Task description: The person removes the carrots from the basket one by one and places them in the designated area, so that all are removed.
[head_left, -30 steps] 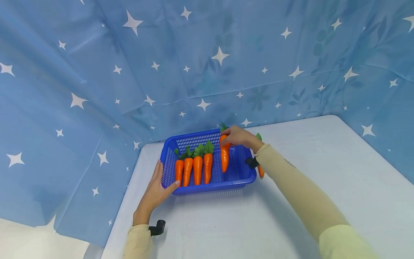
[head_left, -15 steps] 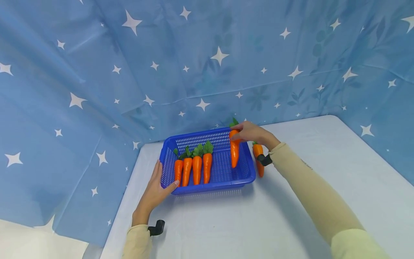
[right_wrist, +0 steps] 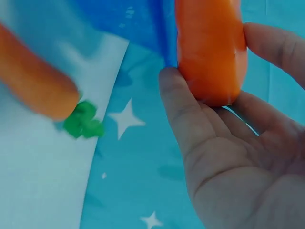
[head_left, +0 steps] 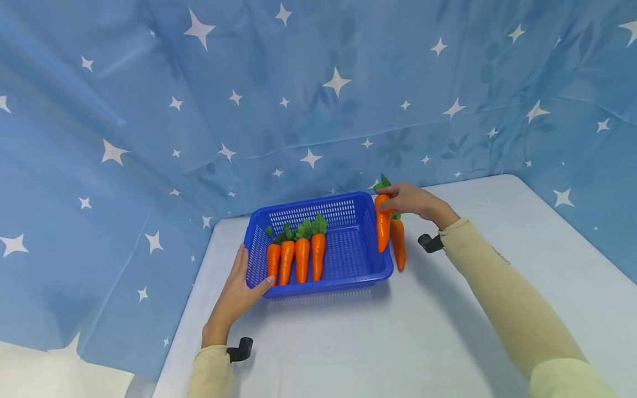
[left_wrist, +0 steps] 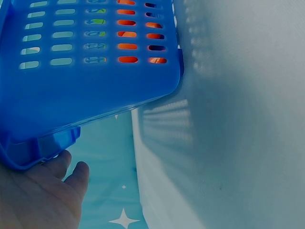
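Observation:
A blue plastic basket [head_left: 343,284] with slotted walls stands on the white table, several orange carrots [head_left: 302,260] with green tops side by side in its left part. My left hand [head_left: 238,290] holds the basket's near left corner, thumb over the front rim and fingers along the left side. In the left wrist view, fingertips [left_wrist: 77,177] show below the rim. Thumb and fingers of my right hand [head_left: 410,200] pinch a carrot [head_left: 382,224] near its leafy end, tip down, at the basket's right rim. Another carrot [head_left: 398,246] lies on the table just right of the basket.
The white table [head_left: 448,320] extends in front and to the right. A blue curtain [head_left: 318,110] with white stars hangs behind its back edge. Black wrist mounts [head_left: 430,243] are on both arms.
My right hand has moved right with the carrot, from over the basket's inside to its right rim. The carrot on the table is now more exposed. My left hand stays at the corner.

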`<state>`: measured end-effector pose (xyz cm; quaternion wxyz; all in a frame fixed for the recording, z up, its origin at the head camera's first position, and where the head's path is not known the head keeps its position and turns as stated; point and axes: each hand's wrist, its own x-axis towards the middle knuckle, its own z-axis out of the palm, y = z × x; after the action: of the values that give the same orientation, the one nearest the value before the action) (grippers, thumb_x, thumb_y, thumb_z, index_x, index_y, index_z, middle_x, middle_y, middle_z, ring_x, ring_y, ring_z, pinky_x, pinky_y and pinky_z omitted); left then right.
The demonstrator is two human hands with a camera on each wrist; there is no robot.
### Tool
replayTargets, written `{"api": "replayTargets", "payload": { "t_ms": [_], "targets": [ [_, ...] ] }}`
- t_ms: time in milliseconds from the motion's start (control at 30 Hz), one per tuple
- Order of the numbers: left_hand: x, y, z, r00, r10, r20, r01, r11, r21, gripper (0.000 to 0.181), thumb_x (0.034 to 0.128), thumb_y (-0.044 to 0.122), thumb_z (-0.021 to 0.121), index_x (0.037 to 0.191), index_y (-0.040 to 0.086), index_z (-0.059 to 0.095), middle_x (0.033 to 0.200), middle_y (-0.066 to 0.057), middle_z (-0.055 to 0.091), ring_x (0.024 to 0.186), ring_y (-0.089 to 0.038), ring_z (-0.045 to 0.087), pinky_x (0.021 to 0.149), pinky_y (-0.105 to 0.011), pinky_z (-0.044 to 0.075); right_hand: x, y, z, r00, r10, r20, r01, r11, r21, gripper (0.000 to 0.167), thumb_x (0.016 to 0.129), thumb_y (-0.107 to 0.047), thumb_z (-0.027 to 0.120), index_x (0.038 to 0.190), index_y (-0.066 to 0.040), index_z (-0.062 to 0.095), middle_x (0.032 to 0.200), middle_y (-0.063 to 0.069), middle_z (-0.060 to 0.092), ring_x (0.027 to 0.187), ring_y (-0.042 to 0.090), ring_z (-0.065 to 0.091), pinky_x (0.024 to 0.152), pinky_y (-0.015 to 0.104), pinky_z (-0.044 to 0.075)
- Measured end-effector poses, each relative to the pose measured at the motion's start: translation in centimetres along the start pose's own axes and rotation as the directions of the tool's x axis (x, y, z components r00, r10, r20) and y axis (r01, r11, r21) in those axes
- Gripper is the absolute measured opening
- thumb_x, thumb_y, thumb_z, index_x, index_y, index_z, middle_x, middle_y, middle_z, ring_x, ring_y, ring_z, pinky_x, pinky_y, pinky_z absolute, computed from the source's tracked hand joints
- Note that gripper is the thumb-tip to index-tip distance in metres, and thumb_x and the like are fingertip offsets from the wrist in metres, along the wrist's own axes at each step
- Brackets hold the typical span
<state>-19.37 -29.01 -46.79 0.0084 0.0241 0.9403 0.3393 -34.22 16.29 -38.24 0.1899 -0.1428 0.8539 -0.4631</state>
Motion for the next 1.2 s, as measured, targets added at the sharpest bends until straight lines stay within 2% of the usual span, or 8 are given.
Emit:
{"api": "replayTargets", "payload": {
  "t_ms": [333, 600, 967, 1200],
  "targets": [
    [-0.1, 0.1, -0.1, 1.0, -0.011, 0.007, 0.011, 1.0, -0.009, 0.117, 0.0962, 0.064, 0.065, 0.172, 0.01, -0.005, 0.18, -0.012, -0.008, 0.163, -0.043, 0.003, 0.122, -0.068, 0.016, -1.7, 2.8, -2.0, 1.0, 0.002, -0.001, -0.002, 1.0, -0.015, 0.065, 0.104, -0.014, 0.065, 0.158, 0.012, 0.04, 0.149, 0.035, 0.053, 0.132, 0.048, 0.057, 0.112, 0.058, 0.046],
    [0.0, 0.0, -0.2, 1.0, -0.011, 0.001, 0.011, 1.0, -0.003, 0.117, 0.096, 0.065, 0.065, 0.172, 0.011, -0.006, 0.18, -0.01, -0.008, 0.163, -0.042, 0.004, 0.122, -0.068, 0.016, -2.2, 5.0, -2.6, 1.0, 0.029, 0.001, -0.028, 0.999, -0.044, 0.064, 0.103, -0.011, 0.064, 0.159, 0.011, 0.041, 0.151, 0.034, 0.051, 0.133, 0.047, 0.057, 0.112, 0.057, 0.046],
    [0.0, 0.0, 0.0, 1.0, -0.002, -0.007, 0.001, 1.0, -0.013, 0.117, 0.096, 0.064, 0.066, 0.172, 0.009, -0.004, 0.18, -0.012, -0.007, 0.163, -0.043, 0.004, 0.122, -0.068, 0.017, -2.0, 7.6, -2.1, 0.996, 0.086, 0.007, -0.085, 0.99, -0.114, 0.067, 0.102, -0.013, 0.066, 0.158, 0.012, 0.04, 0.152, 0.037, 0.047, 0.132, 0.049, 0.053, 0.112, 0.061, 0.045],
    [0.0, 0.0, 0.1, 1.0, 0.004, -0.012, -0.004, 1.0, -0.015, 0.117, 0.0955, 0.064, 0.066, 0.172, 0.01, -0.004, 0.18, -0.011, -0.007, 0.163, -0.043, 0.005, 0.122, -0.068, 0.018, -1.3, 9.1, -1.4, 0.993, 0.118, -0.01, -0.118, 0.98, -0.16, 0.071, 0.1, -0.016, 0.067, 0.159, 0.012, 0.038, 0.152, 0.038, 0.046, 0.131, 0.05, 0.049, 0.115, 0.067, 0.039]
  ]
}}
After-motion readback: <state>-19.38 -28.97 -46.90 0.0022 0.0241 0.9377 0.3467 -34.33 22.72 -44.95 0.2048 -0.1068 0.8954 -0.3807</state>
